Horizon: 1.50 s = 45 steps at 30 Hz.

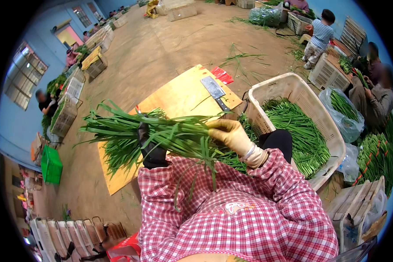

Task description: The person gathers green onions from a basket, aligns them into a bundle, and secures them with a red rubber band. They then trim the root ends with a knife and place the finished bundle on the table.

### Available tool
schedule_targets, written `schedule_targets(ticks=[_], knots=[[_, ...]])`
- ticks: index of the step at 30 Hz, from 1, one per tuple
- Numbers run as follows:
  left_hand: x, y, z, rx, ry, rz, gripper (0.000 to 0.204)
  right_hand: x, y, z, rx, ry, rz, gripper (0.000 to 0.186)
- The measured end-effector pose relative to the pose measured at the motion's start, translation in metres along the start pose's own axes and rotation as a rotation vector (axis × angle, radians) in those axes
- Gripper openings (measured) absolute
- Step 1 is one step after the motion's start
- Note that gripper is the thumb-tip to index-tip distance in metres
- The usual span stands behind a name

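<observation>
Wide floor (161,43) edges the yellow board (174,97); left fingers (143,132) clasp greens (179,130), right fingers (218,125) pinch them.

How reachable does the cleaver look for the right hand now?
Probably yes: the cleaver lies uncovered on the yellow board beyond the right hand, its black handle pointing back toward the person. The hand is pinching the green bundle, so it would likely need to let go first.
</observation>
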<state>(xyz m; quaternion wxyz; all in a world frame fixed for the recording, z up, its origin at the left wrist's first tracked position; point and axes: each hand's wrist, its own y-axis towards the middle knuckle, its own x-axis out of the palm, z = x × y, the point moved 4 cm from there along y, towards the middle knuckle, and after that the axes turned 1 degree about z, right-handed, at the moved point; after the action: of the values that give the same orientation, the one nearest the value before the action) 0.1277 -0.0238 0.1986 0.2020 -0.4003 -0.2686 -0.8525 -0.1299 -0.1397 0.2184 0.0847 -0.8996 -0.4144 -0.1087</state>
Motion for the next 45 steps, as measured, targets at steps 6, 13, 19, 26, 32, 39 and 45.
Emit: schedule_targets(ticks=[6, 13, 19, 26, 32, 39, 45], knots=[[0.025, -0.011, 0.004, 0.031, 0.142, 0.11, 0.036, 0.012, 0.014, 0.011, 0.05, -0.019, -0.059, 0.032], [0.011, -0.011, -0.005, -0.08, 0.069, 0.214, 0.035, -0.003, 0.009, 0.023, -0.103, 0.141, -0.113, 0.034], [-0.025, -0.009, 0.001, 0.05, 0.069, 0.192, 0.04, -0.071, 0.004, 0.051, -0.165, -0.088, 0.178, 0.023], [-0.013, -0.001, 0.026, 0.089, 0.114, 0.176, 0.041, -0.058, -0.035, -0.028, -0.71, -1.279, 0.337, 0.054], [-0.009, 0.005, 0.009, -0.041, -0.088, 0.078, 0.042, 0.038, -0.003, -0.051, -1.197, -1.664, -0.071, 0.053], [-0.019, -0.007, 0.021, 0.01, -0.032, 0.209, 0.042, 0.026, 0.024, -0.037, -1.175, -1.143, -0.188, 0.034], [-0.057, -0.009, 0.054, 0.126, -0.097, 0.203, 0.035, -0.011, 0.001, -0.034, -1.161, -1.107, -0.078, 0.034]])
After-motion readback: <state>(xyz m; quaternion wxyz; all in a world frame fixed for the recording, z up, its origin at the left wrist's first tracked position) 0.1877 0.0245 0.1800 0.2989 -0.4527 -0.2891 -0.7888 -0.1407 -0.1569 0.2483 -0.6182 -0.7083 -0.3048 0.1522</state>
